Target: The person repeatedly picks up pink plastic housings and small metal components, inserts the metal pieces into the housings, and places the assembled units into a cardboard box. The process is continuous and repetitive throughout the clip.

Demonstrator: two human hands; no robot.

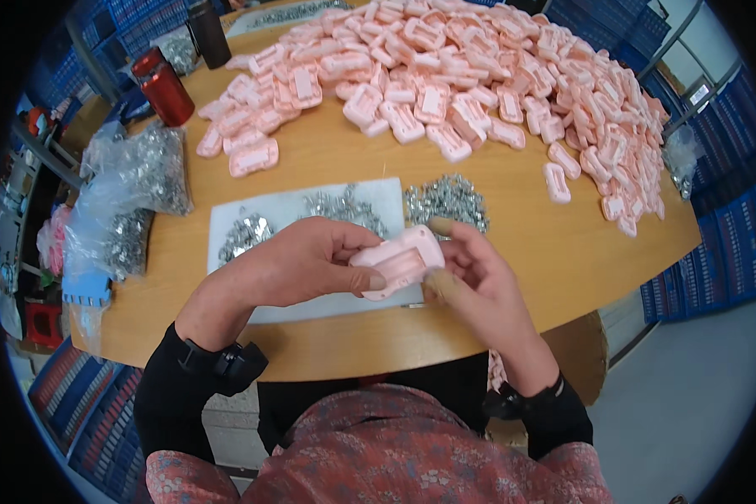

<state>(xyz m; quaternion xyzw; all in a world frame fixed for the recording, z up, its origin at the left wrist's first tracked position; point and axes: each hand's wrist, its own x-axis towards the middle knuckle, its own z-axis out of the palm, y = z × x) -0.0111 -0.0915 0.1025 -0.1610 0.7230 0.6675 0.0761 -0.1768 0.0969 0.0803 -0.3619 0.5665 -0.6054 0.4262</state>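
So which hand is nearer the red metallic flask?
Left. The left hand is nearer the body and rightward of the red metallic flask; the right hand is farther rightward.

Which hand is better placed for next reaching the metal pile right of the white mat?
Probably the right hand, nearer the metal pile and at the right end of the pink casing; the left hand grips the other end.

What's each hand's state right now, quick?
Left hand: closed, holding the pink casing by its left end.
Right hand: fingers partly curled at the casing's right end; whether it grips cannot be told.
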